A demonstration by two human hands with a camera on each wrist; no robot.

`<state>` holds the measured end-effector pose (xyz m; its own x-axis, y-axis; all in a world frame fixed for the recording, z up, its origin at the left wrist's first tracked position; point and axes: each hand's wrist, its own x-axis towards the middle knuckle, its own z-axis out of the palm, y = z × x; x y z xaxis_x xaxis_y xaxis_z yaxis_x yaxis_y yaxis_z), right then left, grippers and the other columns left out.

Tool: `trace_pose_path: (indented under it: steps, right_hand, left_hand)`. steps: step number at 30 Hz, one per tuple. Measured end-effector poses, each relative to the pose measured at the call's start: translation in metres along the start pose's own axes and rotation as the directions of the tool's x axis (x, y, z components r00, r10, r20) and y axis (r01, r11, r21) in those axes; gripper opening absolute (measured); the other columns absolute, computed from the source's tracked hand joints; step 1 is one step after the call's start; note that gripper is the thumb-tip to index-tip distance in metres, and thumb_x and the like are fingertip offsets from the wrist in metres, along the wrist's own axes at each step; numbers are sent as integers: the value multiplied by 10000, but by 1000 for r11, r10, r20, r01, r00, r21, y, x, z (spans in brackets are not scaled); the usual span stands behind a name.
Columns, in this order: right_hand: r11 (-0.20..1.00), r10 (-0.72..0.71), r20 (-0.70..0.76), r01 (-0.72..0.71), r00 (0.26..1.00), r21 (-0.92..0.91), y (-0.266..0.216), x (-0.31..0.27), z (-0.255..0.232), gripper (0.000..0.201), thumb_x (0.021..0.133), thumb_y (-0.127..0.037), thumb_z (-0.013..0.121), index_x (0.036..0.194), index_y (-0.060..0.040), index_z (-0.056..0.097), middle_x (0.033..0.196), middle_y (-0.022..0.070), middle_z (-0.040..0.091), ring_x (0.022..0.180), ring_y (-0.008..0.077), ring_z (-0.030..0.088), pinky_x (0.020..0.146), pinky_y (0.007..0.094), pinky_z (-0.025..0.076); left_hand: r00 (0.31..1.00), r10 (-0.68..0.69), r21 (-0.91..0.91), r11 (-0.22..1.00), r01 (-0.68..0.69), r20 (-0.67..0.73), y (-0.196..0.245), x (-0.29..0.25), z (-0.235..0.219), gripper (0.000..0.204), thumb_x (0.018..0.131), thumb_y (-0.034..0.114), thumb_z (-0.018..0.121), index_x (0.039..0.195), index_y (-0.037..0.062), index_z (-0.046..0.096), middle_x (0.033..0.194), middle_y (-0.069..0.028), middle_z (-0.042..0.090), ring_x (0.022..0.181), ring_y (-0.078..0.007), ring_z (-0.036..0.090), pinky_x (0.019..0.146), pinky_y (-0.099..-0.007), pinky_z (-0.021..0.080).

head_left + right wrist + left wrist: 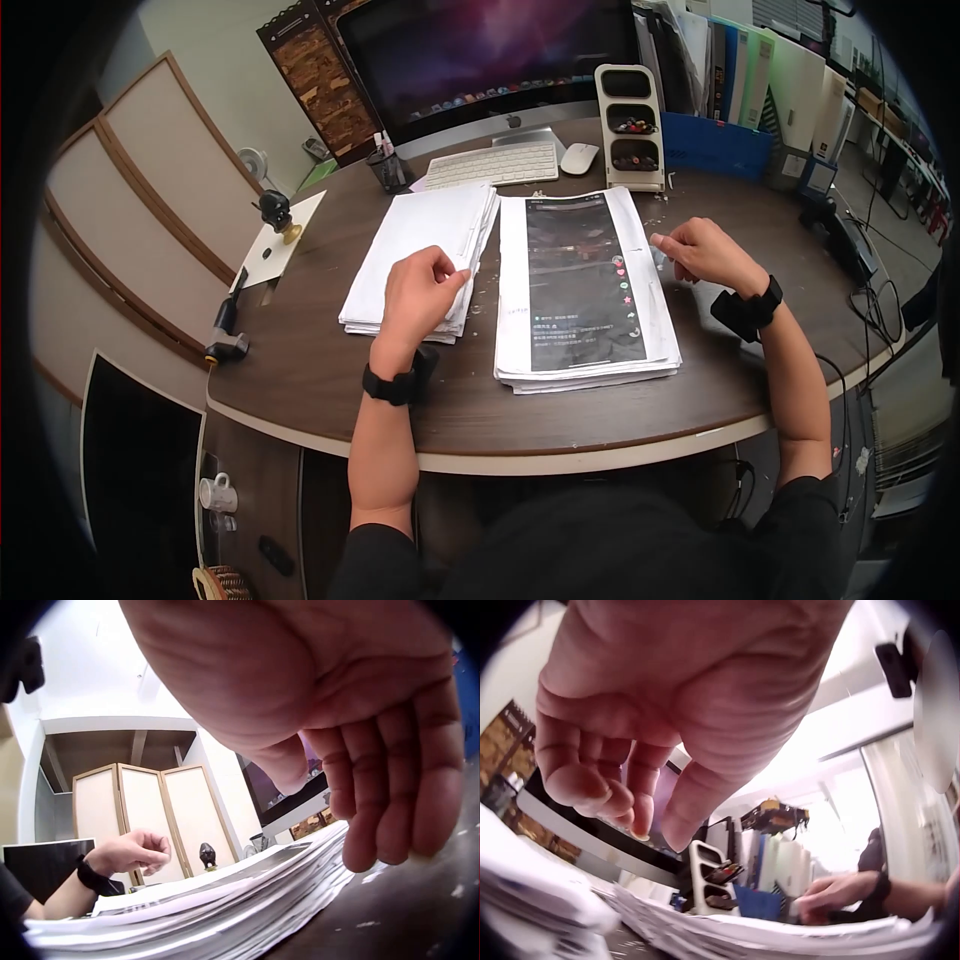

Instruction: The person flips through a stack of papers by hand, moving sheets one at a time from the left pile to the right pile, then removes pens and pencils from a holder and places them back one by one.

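Observation:
Two stacks of paper lie side by side on the dark wooden desk. The left stack [420, 220] has a blank white top. On top of the right stack [512, 340] is a sheet with a dark printed phone screenshot [582, 270], showing small icons down one side. My left hand [420, 292] hovers over the right part of the left stack, fingers loosely bent and nothing between them. Just off the right edge of the right stack is my right hand [712, 254]; in the right wrist view its relaxed fingers [390, 780] hang beside the layered sheet edges, holding nothing.
Behind the stacks stand a keyboard [492, 164], a mouse [579, 158], a monitor [490, 60] and a pen cup [390, 170]. A white three-compartment holder [655, 170] and upright binders [757, 75] are at the back right. Cables [875, 310] hang at the right edge.

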<state>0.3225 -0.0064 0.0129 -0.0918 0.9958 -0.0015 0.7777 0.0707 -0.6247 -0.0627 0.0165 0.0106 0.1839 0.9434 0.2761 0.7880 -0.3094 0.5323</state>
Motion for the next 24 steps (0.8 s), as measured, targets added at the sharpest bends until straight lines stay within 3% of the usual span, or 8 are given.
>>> trace_pose_path:
  steps: [2,3,6,8,14,18,20,24]
  right_hand:
    - [999,-23,19,24,1000,-46,-8,-3,4,581,986,-422,572,644,38,669,539,108,626,510,233,635,588,354,517]
    - [995,-40,36,43,999,-95,-11,-4,6,597,982,-445,572,637,33,668,534,106,622,509,240,635,592,354,517]
    - [984,-85,78,96,993,-152,-1,0,18,574,950,-464,619,658,27,681,535,112,611,509,231,618,557,358,488]
    - [966,-124,105,144,987,-213,2,2,21,507,909,-432,691,695,27,700,541,113,610,493,213,594,526,350,468]
    - [970,-113,132,139,985,-201,7,7,21,482,874,-419,730,736,43,709,571,135,617,504,220,584,532,358,464]
    - [973,-95,131,119,987,-196,7,7,22,472,864,-412,737,750,45,713,578,148,614,512,228,585,539,366,466]
    - [974,-73,131,99,989,-202,7,7,22,490,841,-448,728,730,29,713,605,188,619,581,306,620,605,406,489]
    - [972,-85,121,109,989,-208,9,7,24,494,841,-460,724,723,20,713,607,193,617,589,317,621,607,409,490]
  left_hand:
    - [985,39,240,971,2,-165,-10,0,3,296,799,268,752,816,-22,696,760,-214,679,765,-377,668,699,-443,520]
    - [985,36,243,970,6,-168,-15,0,5,296,799,268,752,816,-22,696,760,-214,679,765,-377,668,699,-443,520]
    - [997,-72,383,922,61,14,-20,2,12,368,788,306,758,820,-55,696,805,-264,677,822,-421,666,765,-472,524]
    - [996,-82,396,916,64,29,-21,2,17,370,789,306,758,816,-57,695,801,-266,675,815,-423,665,767,-468,527]
    - [997,-62,407,912,41,36,-18,0,17,339,796,270,740,775,-64,683,787,-272,670,790,-437,666,754,-476,536]
    - [999,-21,406,913,35,-39,-17,-1,21,252,805,182,663,768,-67,675,773,-281,665,763,-458,664,721,-500,540]
    - [998,-14,412,910,40,-66,-15,-1,21,215,800,142,632,768,-67,674,771,-286,662,754,-465,663,711,-508,540]
    - [994,-11,434,899,56,-106,-12,-2,19,159,755,63,577,750,-64,673,763,-292,657,741,-464,662,705,-515,537]
